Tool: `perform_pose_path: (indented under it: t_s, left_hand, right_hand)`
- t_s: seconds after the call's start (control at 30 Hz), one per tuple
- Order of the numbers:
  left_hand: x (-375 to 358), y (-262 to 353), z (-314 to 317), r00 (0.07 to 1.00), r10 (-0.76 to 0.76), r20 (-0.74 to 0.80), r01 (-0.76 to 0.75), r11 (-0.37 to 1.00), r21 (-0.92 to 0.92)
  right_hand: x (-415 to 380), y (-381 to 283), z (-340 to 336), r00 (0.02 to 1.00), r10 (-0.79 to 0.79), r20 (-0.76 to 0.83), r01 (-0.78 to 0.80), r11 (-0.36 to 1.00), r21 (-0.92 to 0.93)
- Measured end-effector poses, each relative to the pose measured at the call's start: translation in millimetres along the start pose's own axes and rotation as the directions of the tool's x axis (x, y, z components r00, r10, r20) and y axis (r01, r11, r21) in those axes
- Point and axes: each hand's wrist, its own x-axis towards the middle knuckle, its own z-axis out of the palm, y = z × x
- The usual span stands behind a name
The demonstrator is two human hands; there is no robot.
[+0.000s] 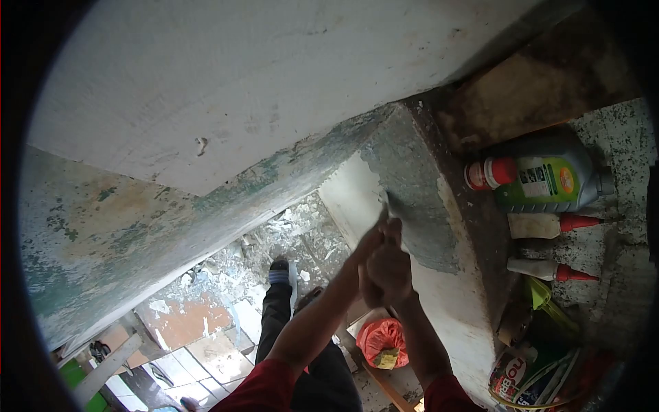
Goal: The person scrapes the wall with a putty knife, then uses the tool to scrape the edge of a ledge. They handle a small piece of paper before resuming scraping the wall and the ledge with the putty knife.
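Observation:
Both my hands are closed together around the handle of a scraper (386, 198), whose thin blade meets the wall. My left hand (371, 242) grips nearer the blade, while my right hand (390, 273) is wrapped as a fist just behind it. Most of the handle is hidden by the fingers. The blade lies at the border between a bare grey patch (419, 206) and white paint (353, 192) on the wall section.
Paint flakes (295, 226) litter the floor by my foot (279, 269). A red plastic bag (382, 341) sits below my hands. On a ledge at right are a grey-green jug (549, 182), a red-capped container (489, 174), two red-nozzled bottles (539, 225) and a printed packet (525, 374).

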Motion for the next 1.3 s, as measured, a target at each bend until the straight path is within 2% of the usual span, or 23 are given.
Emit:
perform_pose_path:
  t_s: [0.03, 0.1, 0.17, 0.2, 0.23, 0.37, 0.4, 0.5, 0.53, 0.6, 0.63, 0.67, 0.7, 0.73, 0.83, 0.87, 0.9, 0.97, 1.03, 1.1, 1.17, 1.23, 1.3]
  left_hand:
    - [6, 5, 6, 0.989, 0.134, -0.058, -0.132, 0.991, 0.027]
    - [11, 12, 11, 0.963, 0.243, -0.113, -0.241, 0.97, 0.036]
    - [5, 12, 9, 0.962, 0.225, -0.156, -0.208, 0.971, 0.113]
    - [4, 1, 10, 0.984, 0.095, -0.149, -0.09, 0.995, 0.044]
    - [5, -8, 7, 0.997, -0.079, 0.004, 0.077, 0.983, 0.164]
    - [10, 6, 29, 0.962, 0.223, -0.155, -0.197, 0.965, 0.172]
    - [9, 9, 29, 0.963, 0.255, -0.085, -0.227, 0.942, 0.248]
    - [2, 1, 32, 0.984, 0.023, -0.178, -0.027, 0.999, -0.02]
    - [2, -13, 27, 0.992, -0.022, -0.121, 0.032, 0.997, 0.076]
    - [6, -34, 34, 0.987, -0.032, -0.157, 0.025, 0.999, -0.045]
    - [8, -31, 31, 0.989, -0.008, -0.149, -0.001, 0.998, -0.06]
    - [10, -14, 34, 0.979, 0.117, -0.165, -0.101, 0.989, 0.105]
    - [12, 8, 33, 0.958, 0.24, -0.159, -0.191, 0.943, 0.271]
    - [16, 26, 21, 0.929, 0.371, 0.006, -0.329, 0.815, 0.478]
    - [12, 25, 16, 0.973, 0.229, -0.001, -0.2, 0.851, 0.486]
    - [8, 9, 19, 0.998, 0.023, -0.06, -0.014, 0.989, 0.147]
    - [6, -11, 24, 0.997, 0.021, -0.075, -0.015, 0.996, 0.086]
    - [6, -22, 28, 0.991, 0.081, -0.108, -0.072, 0.994, 0.082]
    - [7, 12, 28, 0.997, 0.0, -0.077, -0.001, 1.0, -0.013]
    - [8, 7, 30, 0.943, 0.328, -0.052, -0.318, 0.938, 0.138]
    - [1, 4, 34, 0.945, 0.328, -0.019, -0.315, 0.922, 0.224]
    - [-6, -16, 27, 0.995, 0.096, -0.037, -0.094, 0.994, 0.053]
    - [-9, -32, 28, 0.999, 0.021, -0.047, -0.023, 0.999, -0.048]
  right_hand:
    - [-7, 14, 3, 1.0, -0.005, 0.02, 0.005, 1.0, -0.004]
    - [-6, 19, 11, 0.999, 0.048, -0.014, -0.048, 0.999, -0.011]
    - [-3, 10, 10, 0.999, 0.018, -0.035, -0.019, 0.999, -0.034]
    - [4, -6, 0, 0.999, -0.026, -0.033, 0.026, 1.0, 0.005]
    - [2, -4, 0, 0.996, -0.058, -0.066, 0.059, 0.998, 0.016]
    - [7, 14, 8, 0.998, -0.056, -0.035, 0.056, 0.998, -0.003]
    - [3, 17, 14, 0.999, -0.03, -0.025, 0.03, 1.0, -0.009]
    - [4, -5, 13, 0.992, -0.056, -0.114, 0.056, 0.998, 0.002]
    - [8, -12, 9, 0.984, -0.08, -0.16, 0.083, 0.997, 0.009]
    - [12, -16, 5, 0.976, -0.108, -0.191, 0.104, 0.994, -0.032]
    - [8, -12, 2, 0.996, -0.052, -0.067, 0.047, 0.996, -0.071]
    - [4, -8, -2, 0.998, 0.005, 0.058, 0.002, 0.992, -0.123]
    - [7, 7, 5, 1.0, 0.021, 0.018, -0.021, 0.999, -0.037]
    - [2, 22, 11, 0.999, 0.039, 0.004, -0.039, 0.998, -0.053]
    - [9, 6, 9, 0.999, 0.043, -0.024, -0.046, 0.994, -0.103]
    - [19, -9, 5, 0.997, -0.037, -0.063, 0.036, 0.999, -0.006]
    - [18, -15, 5, 0.998, -0.022, -0.066, 0.022, 1.0, 0.002]
    - [13, -21, 3, 0.998, 0.001, -0.068, -0.001, 1.0, 0.009]
    - [8, 9, 10, 0.999, 0.028, 0.029, -0.027, 0.998, -0.053]
    - [13, 27, 21, 0.999, 0.027, 0.028, -0.026, 0.999, -0.038]
    - [15, 11, 19, 0.999, 0.026, -0.03, -0.028, 0.999, -0.042]
    - [18, -14, 8, 0.997, -0.045, -0.069, 0.04, 0.997, -0.069]
    - [15, -20, 7, 0.999, -0.028, 0.015, 0.029, 0.998, -0.048]
